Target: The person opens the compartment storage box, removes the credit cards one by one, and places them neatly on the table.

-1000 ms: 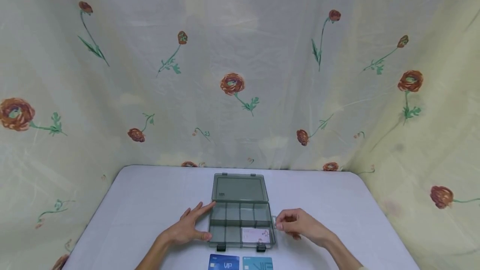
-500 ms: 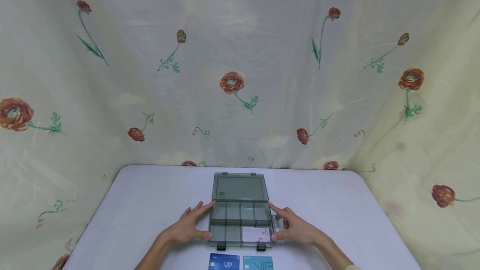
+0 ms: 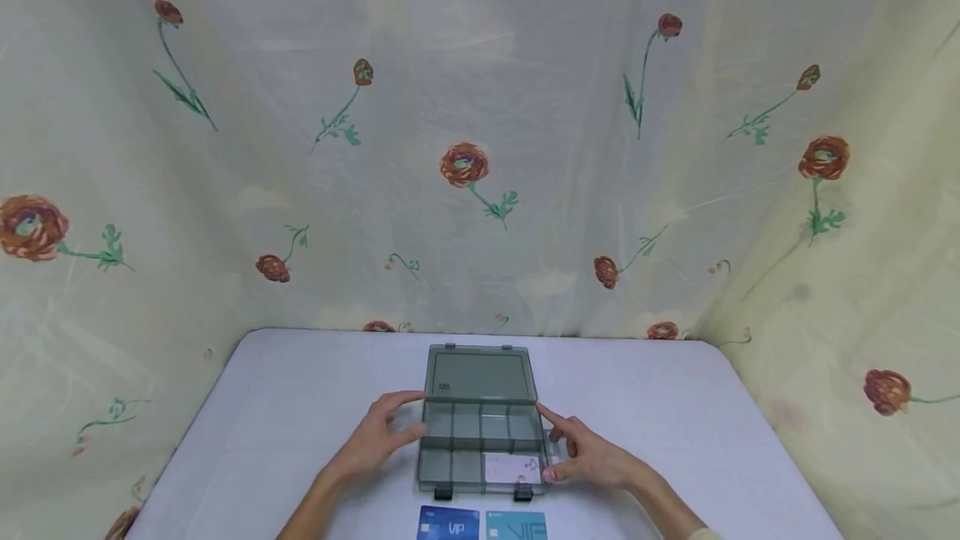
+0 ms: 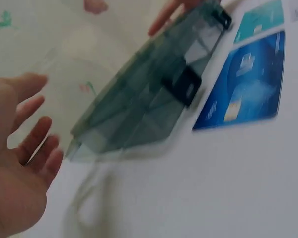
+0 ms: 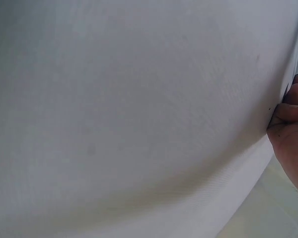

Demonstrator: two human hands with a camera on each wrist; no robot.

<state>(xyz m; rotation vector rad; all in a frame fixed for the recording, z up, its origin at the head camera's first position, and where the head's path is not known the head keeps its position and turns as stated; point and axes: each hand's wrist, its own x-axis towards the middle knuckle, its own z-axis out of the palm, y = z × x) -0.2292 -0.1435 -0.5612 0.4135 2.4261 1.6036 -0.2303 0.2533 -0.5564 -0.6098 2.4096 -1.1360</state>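
A grey-green see-through compartment box (image 3: 467, 467) lies with its lid (image 3: 480, 377) folded back. A pale card with a floral print (image 3: 512, 469) sits in its front right compartment. My left hand (image 3: 371, 442) is at the box's left side, index fingertip at the hinge end and thumb near the wall. In the left wrist view that hand (image 4: 20, 158) shows loosely bent fingers, holding nothing. My right hand (image 3: 596, 455) rests along the right side, index finger stretched to the back corner, thumb at the front part, other fingers bent. The right wrist view catches only part of it (image 5: 290, 134).
A blue VIP card (image 3: 448, 523) and a teal card (image 3: 517, 526) lie on the table in front of the box. Two dark latches (image 3: 443, 493) stick out from the box's front edge. Flowered curtain (image 3: 480, 257) surrounds the white table (image 3: 300, 390).
My right hand went from bent fingers beside the box to stretching its index finger and thumb along the right side. My left hand then shifted backward, its thumb leaving the front left part.
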